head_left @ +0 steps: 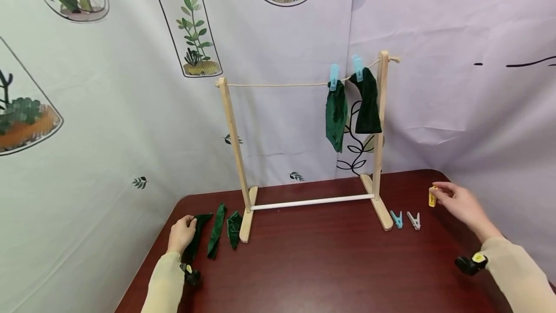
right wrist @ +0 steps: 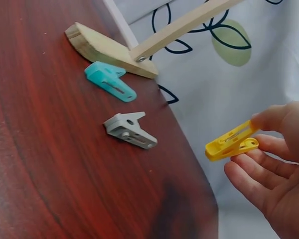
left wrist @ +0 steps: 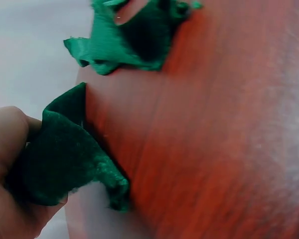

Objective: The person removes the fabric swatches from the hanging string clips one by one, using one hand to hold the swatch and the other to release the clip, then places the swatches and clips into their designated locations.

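At the table's left side my left hand (head_left: pixel 181 234) grips a dark green velvet cloth (left wrist: pixel 65 157); in the left wrist view it bends up between thumb and fingers. Two more green cloth pieces (head_left: pixel 216 232) lie just right of it. Over the right end of the table, my right hand (head_left: pixel 462 206) pinches a yellow clothespin (right wrist: pixel 229 144) between thumb and fingers. A blue clothespin (right wrist: pixel 111 80) and a grey clothespin (right wrist: pixel 130 130) lie on the table nearby. Two green cloths (head_left: pixel 336 115) hang from the line under light blue clothespins (head_left: pixel 334 77).
A wooden rack stands at the back of the dark red table (head_left: pixel 304 264), with a cord (head_left: pixel 278 85) strung between its posts and a white bar (head_left: pixel 312 202) low down. Its right foot (head_left: pixel 377 204) is near the loose clothespins. Behind hangs a printed white curtain (head_left: pixel 278 129).
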Available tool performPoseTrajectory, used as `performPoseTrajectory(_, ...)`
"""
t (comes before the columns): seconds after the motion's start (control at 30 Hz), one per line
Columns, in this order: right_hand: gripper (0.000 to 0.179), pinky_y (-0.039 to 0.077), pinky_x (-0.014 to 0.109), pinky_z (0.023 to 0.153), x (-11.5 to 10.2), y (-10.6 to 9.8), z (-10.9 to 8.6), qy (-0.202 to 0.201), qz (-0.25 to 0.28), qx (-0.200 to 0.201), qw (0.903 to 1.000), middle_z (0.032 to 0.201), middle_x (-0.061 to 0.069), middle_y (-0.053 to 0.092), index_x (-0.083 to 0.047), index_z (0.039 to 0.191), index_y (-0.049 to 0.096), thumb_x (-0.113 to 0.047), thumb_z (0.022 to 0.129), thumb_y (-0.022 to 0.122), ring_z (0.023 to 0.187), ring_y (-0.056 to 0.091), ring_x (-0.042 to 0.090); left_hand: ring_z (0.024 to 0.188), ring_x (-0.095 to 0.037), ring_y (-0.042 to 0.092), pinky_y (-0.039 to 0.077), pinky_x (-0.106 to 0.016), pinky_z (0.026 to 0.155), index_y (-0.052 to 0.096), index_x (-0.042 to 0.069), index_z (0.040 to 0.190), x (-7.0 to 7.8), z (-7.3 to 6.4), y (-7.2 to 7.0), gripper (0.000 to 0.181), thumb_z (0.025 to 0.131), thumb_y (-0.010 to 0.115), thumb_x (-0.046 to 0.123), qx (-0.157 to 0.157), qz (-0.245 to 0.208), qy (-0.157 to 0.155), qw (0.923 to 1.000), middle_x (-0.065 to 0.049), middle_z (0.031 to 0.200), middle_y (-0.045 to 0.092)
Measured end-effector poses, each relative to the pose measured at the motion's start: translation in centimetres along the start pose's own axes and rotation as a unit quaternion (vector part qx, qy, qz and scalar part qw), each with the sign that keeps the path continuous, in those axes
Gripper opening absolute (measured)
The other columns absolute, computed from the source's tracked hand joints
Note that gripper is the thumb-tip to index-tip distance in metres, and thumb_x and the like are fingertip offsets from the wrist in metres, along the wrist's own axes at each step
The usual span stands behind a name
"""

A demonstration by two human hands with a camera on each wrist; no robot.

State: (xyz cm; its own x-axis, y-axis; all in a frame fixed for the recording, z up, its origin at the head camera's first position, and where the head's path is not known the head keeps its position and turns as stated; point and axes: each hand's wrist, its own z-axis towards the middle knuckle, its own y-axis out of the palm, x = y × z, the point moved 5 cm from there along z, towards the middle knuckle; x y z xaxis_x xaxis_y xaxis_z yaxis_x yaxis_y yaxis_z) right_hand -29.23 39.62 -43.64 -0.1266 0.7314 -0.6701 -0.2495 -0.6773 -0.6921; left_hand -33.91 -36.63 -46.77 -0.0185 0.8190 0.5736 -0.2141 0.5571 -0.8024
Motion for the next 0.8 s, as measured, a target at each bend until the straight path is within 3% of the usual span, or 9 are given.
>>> performPoseTrajectory(0.33,0.054,0.052,0.036,0.068,0.8,1.3,-0.5,0.008,-0.023,-0.041,0.9989,0.105,0.031,0.068,0.017,0.133,0.050,-0.029,0.106,0.054,0.085,0.071,0.034,0.116,-0.055,0.053,0.047,-0.061,0.091,0.049,-0.018,0.134,-0.6,-0.4,0.9,0.041,0.106,0.047,0.013,-0.031,-0.001,-0.010,0.9995,-0.041,0.131,0.052)
performPoseTrajectory(0.53,0.056,0.054,0.047,0.072,1.3,1.7,-0.7,0.018,-0.033,-0.048,0.9982,0.108,0.034,0.066,0.018,0.134,0.050,-0.031,0.106,0.053,0.083,0.071,0.032,0.113,-0.054,0.056,0.048,-0.060,0.089,0.051,-0.018,0.130,-0.5,-0.3,1.0,0.039,0.105,0.050,0.012,-0.033,0.012,0.002,0.9994,-0.041,0.127,0.055)
performPoseTrajectory(0.7,0.057,0.053,0.044,0.070,1.6,2.0,-0.7,0.022,-0.041,-0.055,0.9974,0.104,0.029,0.067,0.017,0.133,0.051,-0.033,0.106,0.053,0.080,0.069,0.028,0.112,-0.054,0.056,0.049,-0.060,0.089,0.052,-0.018,0.129,-0.7,-0.4,1.3,0.038,0.104,0.052,0.011,-0.038,0.020,0.010,0.9990,-0.041,0.126,0.055)
performPoseTrajectory(0.8,0.057,0.052,0.047,0.071,1.9,2.2,-0.8,0.022,-0.049,-0.060,0.9967,0.104,0.030,0.066,0.018,0.131,0.052,-0.033,0.106,0.053,0.085,0.067,0.034,0.113,-0.053,0.056,0.049,-0.059,0.089,0.051,-0.017,0.129,-0.9,-0.4,1.5,0.039,0.103,0.054,0.011,-0.043,0.018,0.017,0.9988,-0.040,0.126,0.056)
